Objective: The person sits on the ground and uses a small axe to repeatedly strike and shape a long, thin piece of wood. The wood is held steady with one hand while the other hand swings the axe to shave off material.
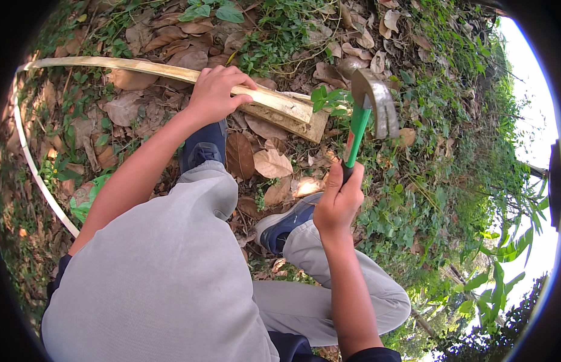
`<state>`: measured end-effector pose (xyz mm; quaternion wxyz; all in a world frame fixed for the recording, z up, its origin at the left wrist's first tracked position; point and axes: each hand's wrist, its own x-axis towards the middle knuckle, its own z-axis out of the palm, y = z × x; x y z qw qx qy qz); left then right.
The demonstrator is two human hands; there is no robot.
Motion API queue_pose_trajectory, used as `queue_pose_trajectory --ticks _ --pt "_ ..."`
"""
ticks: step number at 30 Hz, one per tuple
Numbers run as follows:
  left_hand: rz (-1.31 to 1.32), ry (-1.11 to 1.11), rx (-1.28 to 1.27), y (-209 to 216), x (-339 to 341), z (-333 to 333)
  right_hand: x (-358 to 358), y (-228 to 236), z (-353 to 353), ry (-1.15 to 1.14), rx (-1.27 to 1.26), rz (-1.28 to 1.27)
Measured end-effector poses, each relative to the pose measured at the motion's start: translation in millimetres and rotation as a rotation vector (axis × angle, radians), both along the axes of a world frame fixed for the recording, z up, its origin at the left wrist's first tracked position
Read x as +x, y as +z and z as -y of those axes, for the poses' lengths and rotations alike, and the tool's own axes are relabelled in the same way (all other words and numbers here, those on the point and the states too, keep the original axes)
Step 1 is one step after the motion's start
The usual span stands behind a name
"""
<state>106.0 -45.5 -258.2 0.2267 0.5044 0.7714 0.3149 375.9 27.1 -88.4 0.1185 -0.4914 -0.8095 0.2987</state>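
My left hand (217, 93) is wrapped over a long pale wooden strip (280, 104), with the thumb along its near side. The strip's right end rests over a short wooden board (304, 128) lying on the leaves. In my right hand (341, 199) is a claw hammer (357, 133) with a green and black handle. Its metal head is raised to the right of the wood's end, apart from it. A small leafy sprig partly covers the area between the wood and the hammer head.
Dry brown leaves (271, 163) and green plants (407, 175) cover the ground. A second thin strip (36, 166) joins the long strip's far left end and runs down the left side. My blue shoes (292, 220) and bent grey-trousered legs (165, 265) lie close below the wood.
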Motion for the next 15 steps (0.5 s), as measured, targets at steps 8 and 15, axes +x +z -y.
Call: queue_pose_trajectory --ticks 8,15 --pt "-0.006 0.01 -0.012 0 -1 0 8 -31 6 -0.071 -0.319 0.451" --pt "0.006 0.004 -0.011 1 -1 1 -7 6 0 -0.031 -0.076 0.174"
